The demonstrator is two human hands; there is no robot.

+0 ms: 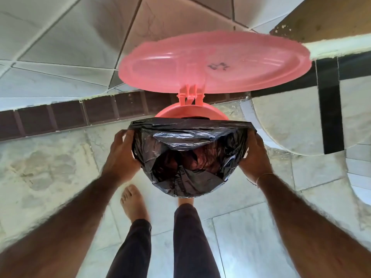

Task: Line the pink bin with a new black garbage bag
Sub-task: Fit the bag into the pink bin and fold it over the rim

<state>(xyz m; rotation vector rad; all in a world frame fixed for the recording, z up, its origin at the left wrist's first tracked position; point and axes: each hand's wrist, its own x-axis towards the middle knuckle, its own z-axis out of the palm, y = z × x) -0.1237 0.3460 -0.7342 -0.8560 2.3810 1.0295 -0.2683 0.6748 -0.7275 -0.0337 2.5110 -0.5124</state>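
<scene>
The pink bin (191, 111) stands on the floor in front of me with its round lid (214, 61) tipped up and open. A black garbage bag (190, 157) sits in the bin, its mouth folded down over the near half of the rim. The far part of the rim still shows pink. My left hand (122, 151) grips the bag against the bin's left side. My right hand (254, 155) grips it on the right side. Both palms press the plastic against the wall. The bin's body below the bag is hidden.
A row of dark brown tiles (66, 115) runs along the base of the tiled wall behind the bin. A pale curved fixture with black tape (329, 109) stands at the right. My bare foot (133, 203) and trouser legs are just below the bin.
</scene>
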